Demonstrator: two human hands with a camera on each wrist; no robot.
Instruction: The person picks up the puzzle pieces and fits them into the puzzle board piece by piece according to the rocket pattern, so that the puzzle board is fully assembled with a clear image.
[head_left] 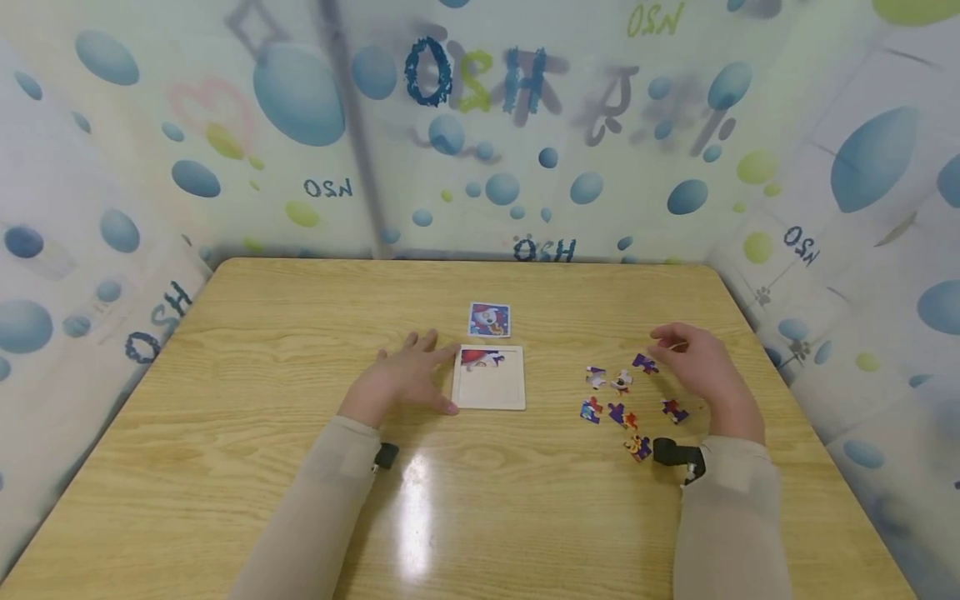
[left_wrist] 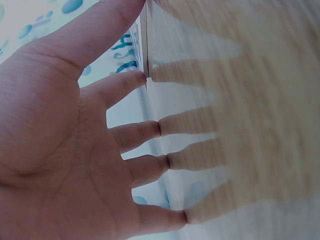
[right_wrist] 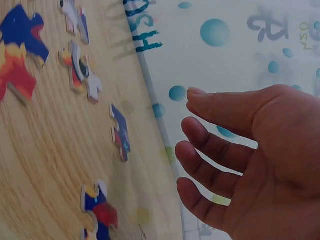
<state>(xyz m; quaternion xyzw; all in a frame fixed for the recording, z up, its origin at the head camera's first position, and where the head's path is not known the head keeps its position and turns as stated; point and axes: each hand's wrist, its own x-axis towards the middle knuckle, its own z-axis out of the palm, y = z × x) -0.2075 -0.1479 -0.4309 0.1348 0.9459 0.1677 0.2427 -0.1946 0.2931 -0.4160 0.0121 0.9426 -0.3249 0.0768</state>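
Puzzle board (head_left: 491, 387) lies against left-hand fingers (head_left: 444, 355).

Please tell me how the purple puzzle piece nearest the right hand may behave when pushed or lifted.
The purple puzzle piece is probably stiff: it lies flat and shows a thick, pale edge. It is likely light, being much smaller than the right hand. If pushed, it would probably slide rather than roll, since it is flat and the table looks glossy.
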